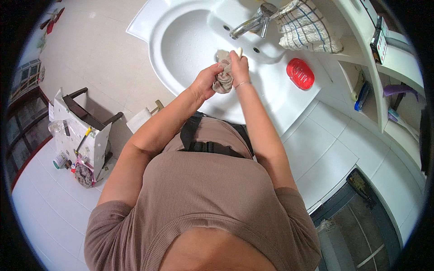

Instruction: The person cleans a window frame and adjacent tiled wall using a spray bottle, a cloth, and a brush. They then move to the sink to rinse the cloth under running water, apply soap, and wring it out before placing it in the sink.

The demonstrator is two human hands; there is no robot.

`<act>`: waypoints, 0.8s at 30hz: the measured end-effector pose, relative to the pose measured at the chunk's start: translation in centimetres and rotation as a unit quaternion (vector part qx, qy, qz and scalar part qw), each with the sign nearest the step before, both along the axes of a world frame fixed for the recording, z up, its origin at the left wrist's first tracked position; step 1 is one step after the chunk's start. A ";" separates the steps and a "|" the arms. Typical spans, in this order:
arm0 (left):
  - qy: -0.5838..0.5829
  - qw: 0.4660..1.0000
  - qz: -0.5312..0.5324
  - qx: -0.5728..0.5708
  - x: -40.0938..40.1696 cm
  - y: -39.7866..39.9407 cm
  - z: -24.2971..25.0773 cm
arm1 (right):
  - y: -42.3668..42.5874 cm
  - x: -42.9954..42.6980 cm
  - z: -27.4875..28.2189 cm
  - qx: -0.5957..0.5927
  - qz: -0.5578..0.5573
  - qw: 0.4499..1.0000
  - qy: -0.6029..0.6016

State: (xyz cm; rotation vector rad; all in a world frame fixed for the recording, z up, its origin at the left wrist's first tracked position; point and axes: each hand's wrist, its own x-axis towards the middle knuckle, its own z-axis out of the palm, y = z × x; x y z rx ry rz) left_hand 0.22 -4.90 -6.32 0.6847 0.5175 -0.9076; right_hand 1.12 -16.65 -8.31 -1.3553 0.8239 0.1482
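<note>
Over the white ceramic washbasin (pixel 183 44), my left hand (pixel 205 81) grips a wadded grey-brown cloth (pixel 223 81) by its left side. My right hand (pixel 240 69) is pressed against the cloth's right side. It holds a small pale bar (pixel 240 51), which looks like soap; only its end shows above the fingers. Part of the cloth hangs beyond my fingers, above the basin's bowl. A chrome faucet (pixel 249 25) stands at the back of the basin, and no water is seen running from it. The red soap dish (pixel 300 74) lies on the rim to the right.
A checked towel (pixel 305 28) hangs beside the faucet. White shelving (pixel 373 78) with a blue comb-like item (pixel 362 96) and a purple one (pixel 400 90) curves along the right. On the left, a cloth-covered small table (pixel 81 135) stands on the tiled floor (pixel 112 50).
</note>
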 end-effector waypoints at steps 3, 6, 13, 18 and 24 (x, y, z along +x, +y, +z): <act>0.004 0.999 -0.032 0.004 0.7 0.5 1.0 | -3.4 0.7 -0.5 0.187 0.048 0.981 0.015; 0.026 0.999 -0.014 -0.012 2.0 0.9 0.9 | -4.4 0.1 0.1 0.232 0.101 0.967 0.030; 0.016 0.975 0.028 0.220 2.8 1.8 -1.5 | -2.3 -1.6 1.6 0.107 0.051 0.990 -0.070; 0.076 0.996 -0.036 -0.004 1.5 2.1 -4.9 | 3.0 -4.6 2.3 -0.309 0.259 0.889 -0.215; -0.026 0.998 0.051 -0.026 0.5 0.0 -1.4 | 2.8 -2.7 1.2 -0.233 0.082 0.962 -0.115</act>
